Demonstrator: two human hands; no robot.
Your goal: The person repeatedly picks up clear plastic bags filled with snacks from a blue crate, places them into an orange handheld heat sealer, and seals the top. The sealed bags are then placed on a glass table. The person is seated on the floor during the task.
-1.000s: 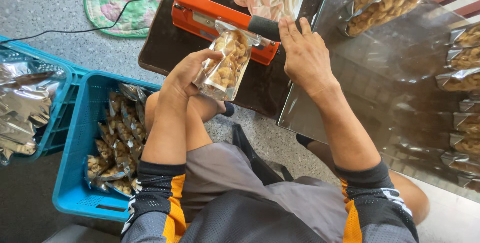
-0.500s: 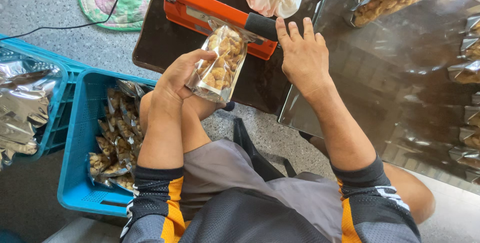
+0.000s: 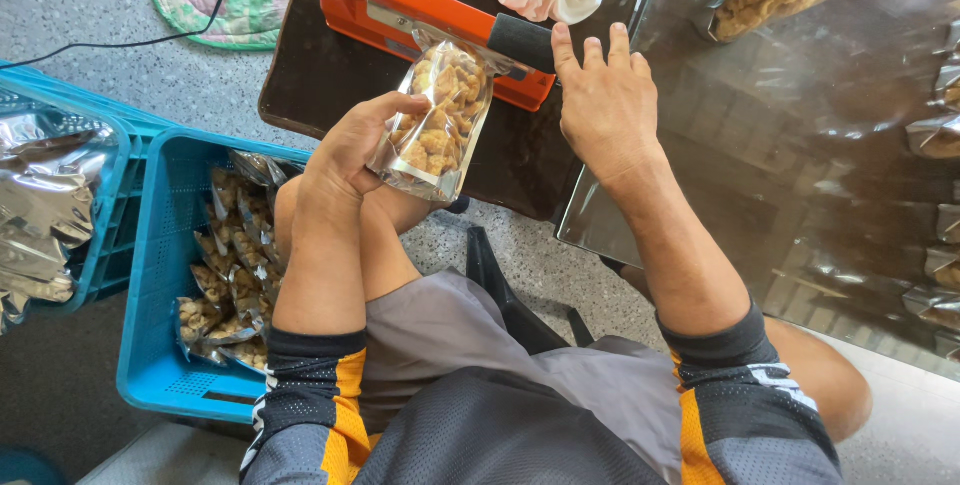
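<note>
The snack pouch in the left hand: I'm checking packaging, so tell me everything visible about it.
The snack pouch is a clear plastic bag with a silvery foil back and edges, filled with golden-brown crunchy pieces. It tilts, its top edge lying in the orange heat sealer under the black handle. The left hand grips its lower left side; the right hand rests on the sealer's handle end, not on the pouch. It hangs above the dark table.

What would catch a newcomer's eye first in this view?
The orange sealer on the dark table stands out at top centre, with the right hand resting on its black handle. The left hand holds a clear snack pouch whose top lies in the sealer. At lower left, a blue crate holds more pouches.
</note>
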